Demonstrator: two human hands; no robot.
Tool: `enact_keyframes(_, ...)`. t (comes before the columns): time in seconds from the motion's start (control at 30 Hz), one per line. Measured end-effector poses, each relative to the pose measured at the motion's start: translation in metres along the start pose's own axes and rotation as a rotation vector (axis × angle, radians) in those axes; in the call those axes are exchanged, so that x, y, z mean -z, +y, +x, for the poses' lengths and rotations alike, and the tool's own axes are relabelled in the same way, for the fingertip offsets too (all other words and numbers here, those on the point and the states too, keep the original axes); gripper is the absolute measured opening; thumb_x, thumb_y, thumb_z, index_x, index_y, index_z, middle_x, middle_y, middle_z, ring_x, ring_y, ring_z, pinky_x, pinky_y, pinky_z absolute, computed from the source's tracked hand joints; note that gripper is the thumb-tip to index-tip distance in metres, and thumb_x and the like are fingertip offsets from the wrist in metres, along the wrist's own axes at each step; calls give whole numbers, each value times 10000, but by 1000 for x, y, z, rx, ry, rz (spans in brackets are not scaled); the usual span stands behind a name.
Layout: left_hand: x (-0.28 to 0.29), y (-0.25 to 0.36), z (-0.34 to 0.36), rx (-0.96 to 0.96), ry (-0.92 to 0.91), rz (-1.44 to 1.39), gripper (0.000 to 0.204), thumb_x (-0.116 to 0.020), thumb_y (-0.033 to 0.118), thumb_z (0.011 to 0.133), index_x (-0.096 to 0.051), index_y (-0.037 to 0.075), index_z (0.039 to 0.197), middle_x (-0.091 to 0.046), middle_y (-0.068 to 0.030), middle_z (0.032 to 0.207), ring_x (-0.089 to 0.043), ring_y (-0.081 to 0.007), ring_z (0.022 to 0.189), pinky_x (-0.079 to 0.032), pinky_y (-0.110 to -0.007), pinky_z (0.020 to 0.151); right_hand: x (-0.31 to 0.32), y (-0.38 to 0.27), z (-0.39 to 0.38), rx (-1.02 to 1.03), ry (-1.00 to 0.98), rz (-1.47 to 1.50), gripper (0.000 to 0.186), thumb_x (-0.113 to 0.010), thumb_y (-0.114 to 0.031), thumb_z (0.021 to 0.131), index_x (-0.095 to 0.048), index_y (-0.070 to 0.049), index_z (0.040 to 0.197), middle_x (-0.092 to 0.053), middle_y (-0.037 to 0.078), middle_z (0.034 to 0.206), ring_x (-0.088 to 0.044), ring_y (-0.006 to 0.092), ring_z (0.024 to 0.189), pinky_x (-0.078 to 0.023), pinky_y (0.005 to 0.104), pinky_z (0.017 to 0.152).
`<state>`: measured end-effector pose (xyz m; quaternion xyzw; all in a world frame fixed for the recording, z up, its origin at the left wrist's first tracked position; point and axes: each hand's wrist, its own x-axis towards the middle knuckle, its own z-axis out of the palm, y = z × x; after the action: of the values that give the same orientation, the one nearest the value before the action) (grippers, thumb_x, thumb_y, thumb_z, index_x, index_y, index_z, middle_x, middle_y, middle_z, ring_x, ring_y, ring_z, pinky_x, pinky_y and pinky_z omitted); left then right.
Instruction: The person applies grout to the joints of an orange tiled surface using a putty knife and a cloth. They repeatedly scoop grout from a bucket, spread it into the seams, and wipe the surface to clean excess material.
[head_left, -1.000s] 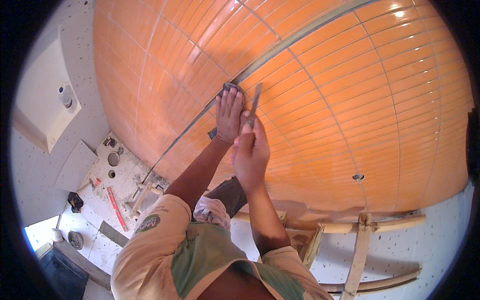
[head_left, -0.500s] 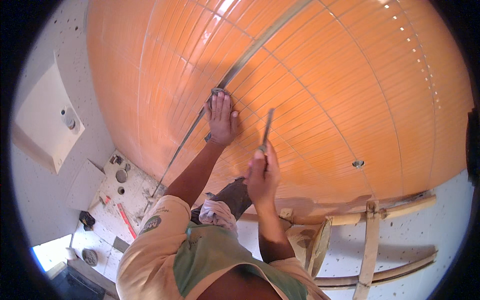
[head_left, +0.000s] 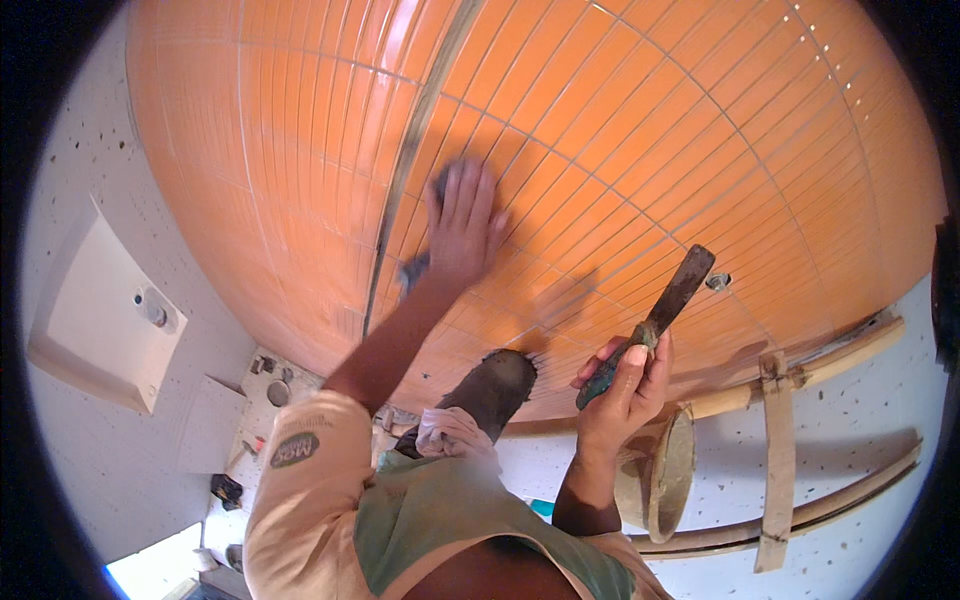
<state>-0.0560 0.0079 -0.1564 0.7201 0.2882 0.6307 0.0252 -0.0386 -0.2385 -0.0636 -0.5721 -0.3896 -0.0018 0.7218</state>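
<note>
My left hand (head_left: 460,225) presses a dark rag (head_left: 413,271) against the curved orange tiled surface (head_left: 640,140), just right of a grey strip (head_left: 412,135) between the tiles. Its fingers lie over the rag and are smeared by motion. My right hand (head_left: 627,395) grips the green handle of a putty knife (head_left: 680,287), its stained flat blade pointing up and right, beside a small metal fitting (head_left: 718,281) in the tiles. Below my left hand is my dark trouser leg (head_left: 485,390), with a pale cloth (head_left: 446,436) bunched near it.
Wooden battens (head_left: 776,460) and a round tan piece (head_left: 665,470) lie along the lower right. At left are a speckled white panel (head_left: 100,460), a white moulded recess (head_left: 105,325) with a bottle (head_left: 151,306), and a cluttered ledge with a dark bag (head_left: 226,491).
My left hand has shifted slightly right with the rag, away from the strip. My right hand has moved right and down, away from the left, with the knife. The view has swung.
</note>
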Motion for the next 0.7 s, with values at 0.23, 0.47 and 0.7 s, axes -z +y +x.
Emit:
enact_keyframes(0.23,-29,-13,-68,-6,15,-3,606,-462,327,984,-322,-26,1457,-289,-247,1518,-234,-453,1412,-74,-626,1130,21,13,-14,-1,54,-26,463,-491,-196,1000,-389,-3,1408,-571,80,832,-528,105,592,-460,237,491)
enact_keyframes(0.47,-12,38,54,-162,45,-22,537,-493,250,959,-387,9,1427,-333,-209,1504,-271,-426,1400,-169,-602,1131,41,11,-12,70,124,-27,446,-497,-189,995,-412,-20,1400,-578,84,814,-521,108,564,-451,238,484)
enact_keyframes(0.7,-34,-5,-91,-230,-153,-10,557,-537,68,872,-422,38,1416,-356,-171,1505,-313,-392,1398,-219,-583,1129,62,19,-25,41,151,-58,430,-492,-174,997,-424,6,1382,-581,75,808,-516,91,555,-445,232,475)
